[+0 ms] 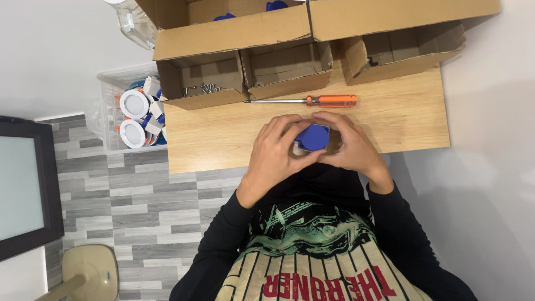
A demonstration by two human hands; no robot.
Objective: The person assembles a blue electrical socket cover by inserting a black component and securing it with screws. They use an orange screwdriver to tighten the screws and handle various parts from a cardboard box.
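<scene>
Blue plastic part (312,136) sits gripped between both hands, left hand (277,153) and right hand (348,146), near an orange-handled screwdriver (304,101).

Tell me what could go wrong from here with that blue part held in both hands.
The blue part is gripped by the left hand and right hand right above the near table edge; a slip could drop it into the lap or onto the floor. The orange-handled screwdriver lies loose just beyond the hands and might get knocked and roll.
</scene>
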